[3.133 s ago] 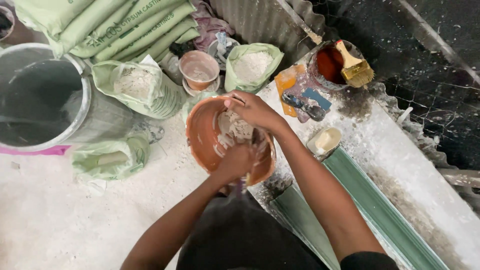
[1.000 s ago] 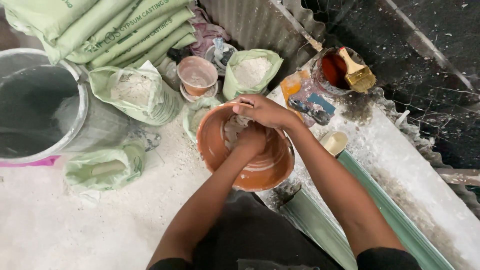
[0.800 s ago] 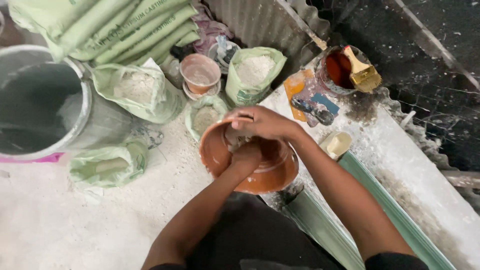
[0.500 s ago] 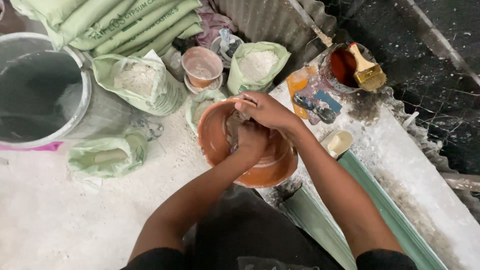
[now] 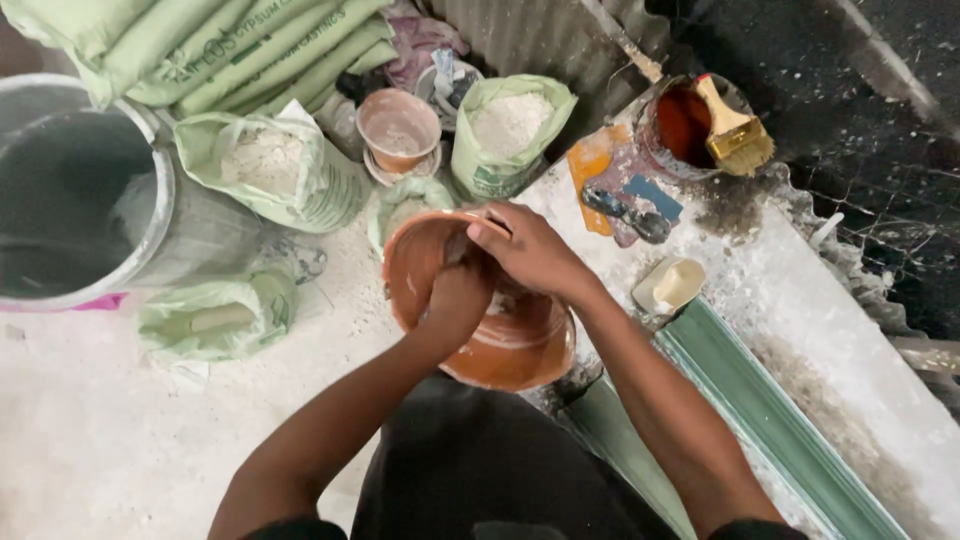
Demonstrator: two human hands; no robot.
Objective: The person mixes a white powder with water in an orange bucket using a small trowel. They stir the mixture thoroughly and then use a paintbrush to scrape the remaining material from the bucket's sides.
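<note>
Centrally: orange bowl (image 5: pixel 500 340), dusted white, on the floor, both hands inside it. Left hand (image 5: pixel 458 295) curled shut, contents unseen; right hand (image 5: pixel 525 250) cupped over it. Behind: grey drum (image 5: pixel 150 215), stacked pale-green sacks (image 5: pixel 200 50), open green powder bags (image 5: pixel 500 130), small cup (image 5: pixel 398 128).

Soft, even daylight fills the scene, bright without any harsh glare. The pale dusty floor (image 5: pixel 90 440) reads nearly washed out at lower left, while the upper right corner falls into deep shadow with little detail. Shadows under the orange bowl (image 5: pixel 520 350) are faint and diffuse. The left hand (image 5: pixel 455 300) and right hand (image 5: pixel 530 250) are slightly soft with motion blur. Lines bend mildly toward the frame edges, and fine texture looks smeared by compression.
</note>
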